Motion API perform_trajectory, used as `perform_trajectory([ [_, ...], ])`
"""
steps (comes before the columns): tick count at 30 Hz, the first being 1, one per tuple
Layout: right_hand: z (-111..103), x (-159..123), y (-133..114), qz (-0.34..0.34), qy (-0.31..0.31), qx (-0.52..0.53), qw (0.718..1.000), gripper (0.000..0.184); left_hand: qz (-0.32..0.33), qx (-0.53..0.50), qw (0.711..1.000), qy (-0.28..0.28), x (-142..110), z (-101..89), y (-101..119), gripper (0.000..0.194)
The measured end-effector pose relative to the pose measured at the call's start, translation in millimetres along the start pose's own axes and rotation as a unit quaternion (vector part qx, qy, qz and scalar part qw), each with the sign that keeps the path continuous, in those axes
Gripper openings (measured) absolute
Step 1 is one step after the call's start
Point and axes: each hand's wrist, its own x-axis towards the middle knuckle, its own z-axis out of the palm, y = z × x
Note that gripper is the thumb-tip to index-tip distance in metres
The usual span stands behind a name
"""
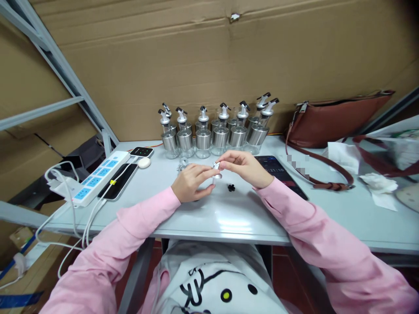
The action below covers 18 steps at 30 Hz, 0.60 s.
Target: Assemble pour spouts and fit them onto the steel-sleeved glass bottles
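Over the middle of the table, my left hand and my right hand meet at a small silver pour spout. The fingers of my left hand are closed around its lower part. My right thumb and fingertips pinch its top from the other side. Small black parts lie on the table just below my right hand. Partly hidden behind my left hand are some silver and clear spout parts. Behind both hands stand several glass and steel bottles, upright and fitted with silver spouts with black flip caps.
At the left of the white table are a power strip with white cables, a phone and a small device. A dark tablet or phone lies beside my right wrist. A brown bag and crumpled tissues occupy the right.
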Motion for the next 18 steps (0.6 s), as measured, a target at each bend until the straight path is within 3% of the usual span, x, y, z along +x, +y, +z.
perform_trajectory([
  [7,-0.6,-0.3,-2.0,-0.005,-0.002,-0.027,1.0,0.032,-0.004,0.001,1.0,-0.004,-0.9,0.6,0.2,0.035],
  [11,-15.2,2.0,-2.8,-0.026,0.011,-0.14,0.99,0.033,0.0,0.001,1.0,0.0,-0.6,0.2,1.1,0.034],
  [14,-30.4,4.3,1.1,0.012,-0.067,-0.253,0.965,0.027,0.001,0.001,1.0,0.0,0.2,0.4,1.8,0.033],
  [18,-39.0,5.8,9.7,0.068,-0.184,-0.318,0.928,0.016,-0.001,0.003,1.0,0.001,0.8,0.4,2.0,0.033],
])
